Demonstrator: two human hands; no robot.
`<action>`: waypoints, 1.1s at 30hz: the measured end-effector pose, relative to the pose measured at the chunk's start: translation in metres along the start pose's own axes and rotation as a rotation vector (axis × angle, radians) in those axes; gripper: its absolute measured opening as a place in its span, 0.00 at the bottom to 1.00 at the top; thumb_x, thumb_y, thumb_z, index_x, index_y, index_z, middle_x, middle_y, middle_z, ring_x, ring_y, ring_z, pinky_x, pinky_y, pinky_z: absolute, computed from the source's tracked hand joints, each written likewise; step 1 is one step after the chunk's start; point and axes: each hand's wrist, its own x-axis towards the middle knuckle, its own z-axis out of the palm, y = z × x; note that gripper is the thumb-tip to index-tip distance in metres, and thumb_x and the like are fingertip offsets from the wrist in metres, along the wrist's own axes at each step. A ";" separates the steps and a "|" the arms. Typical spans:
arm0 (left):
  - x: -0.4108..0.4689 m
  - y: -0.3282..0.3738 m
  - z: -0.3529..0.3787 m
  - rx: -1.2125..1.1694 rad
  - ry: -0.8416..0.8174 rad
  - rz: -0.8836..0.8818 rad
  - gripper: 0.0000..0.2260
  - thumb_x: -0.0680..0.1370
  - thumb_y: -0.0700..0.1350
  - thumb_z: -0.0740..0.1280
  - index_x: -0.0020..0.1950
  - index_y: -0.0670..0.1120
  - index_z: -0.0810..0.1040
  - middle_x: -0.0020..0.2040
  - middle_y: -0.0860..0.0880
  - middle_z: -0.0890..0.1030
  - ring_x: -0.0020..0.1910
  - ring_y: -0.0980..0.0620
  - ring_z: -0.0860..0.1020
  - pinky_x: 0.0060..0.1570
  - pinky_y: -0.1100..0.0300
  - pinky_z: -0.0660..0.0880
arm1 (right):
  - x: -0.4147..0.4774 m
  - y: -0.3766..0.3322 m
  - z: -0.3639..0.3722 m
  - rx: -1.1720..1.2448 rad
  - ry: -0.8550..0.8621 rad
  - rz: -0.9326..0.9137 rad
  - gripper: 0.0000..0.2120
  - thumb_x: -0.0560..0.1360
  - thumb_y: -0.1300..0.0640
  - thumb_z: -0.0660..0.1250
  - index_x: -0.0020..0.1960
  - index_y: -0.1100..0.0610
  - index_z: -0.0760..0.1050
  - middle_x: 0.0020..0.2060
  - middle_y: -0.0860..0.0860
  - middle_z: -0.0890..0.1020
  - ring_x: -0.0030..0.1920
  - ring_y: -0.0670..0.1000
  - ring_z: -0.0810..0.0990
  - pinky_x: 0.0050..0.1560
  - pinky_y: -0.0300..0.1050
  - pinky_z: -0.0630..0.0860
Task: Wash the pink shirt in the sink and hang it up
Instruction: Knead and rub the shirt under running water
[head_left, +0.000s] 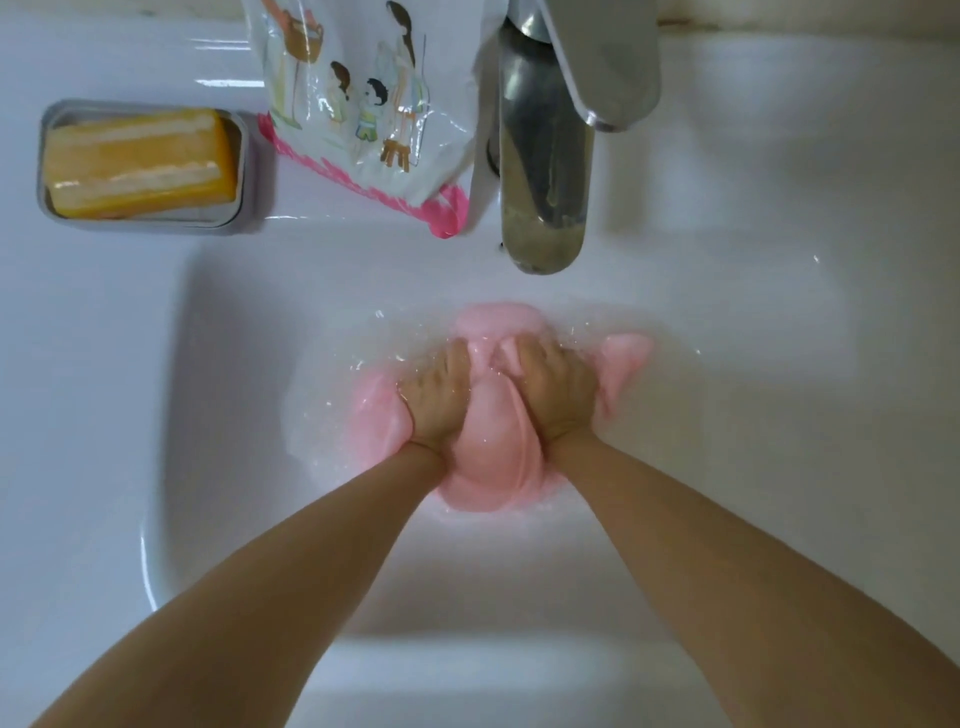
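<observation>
The pink shirt (488, 447) lies bunched and wet at the centre of the sink (249, 374), just in front of the faucet (545, 171). The left grip (436, 400) and right grip (556, 389) each clench its folds. The bundle's long axis runs front to back between them, equally near both.

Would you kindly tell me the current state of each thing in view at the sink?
pink shirt: wet, bunched in the water.
left hand: grips the pink shirt.
right hand: grips the pink shirt.
sink: holds shallow water.
faucet: no stream visible.
soap bar: lying in its dish.
printed bag: propped beside the faucet.
</observation>
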 end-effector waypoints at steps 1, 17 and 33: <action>0.000 0.000 0.000 -0.001 0.016 -0.040 0.08 0.69 0.41 0.54 0.46 0.43 0.67 0.28 0.48 0.77 0.22 0.50 0.76 0.20 0.65 0.66 | 0.003 -0.002 0.000 0.017 -0.013 0.009 0.19 0.70 0.46 0.57 0.33 0.58 0.77 0.25 0.54 0.76 0.20 0.54 0.74 0.21 0.35 0.63; -0.036 -0.005 -0.094 -0.561 -0.047 -0.244 0.30 0.67 0.68 0.65 0.65 0.55 0.68 0.57 0.47 0.74 0.54 0.51 0.72 0.53 0.54 0.71 | -0.006 -0.001 -0.127 0.456 -0.272 0.352 0.27 0.69 0.33 0.62 0.62 0.46 0.74 0.52 0.48 0.77 0.55 0.51 0.75 0.59 0.50 0.72; -0.041 0.014 0.006 -0.056 0.052 0.003 0.26 0.63 0.49 0.72 0.58 0.45 0.69 0.47 0.44 0.78 0.47 0.46 0.68 0.33 0.55 0.75 | -0.034 0.007 -0.012 0.096 -0.220 0.034 0.16 0.69 0.51 0.60 0.56 0.53 0.71 0.49 0.58 0.80 0.43 0.61 0.78 0.45 0.53 0.74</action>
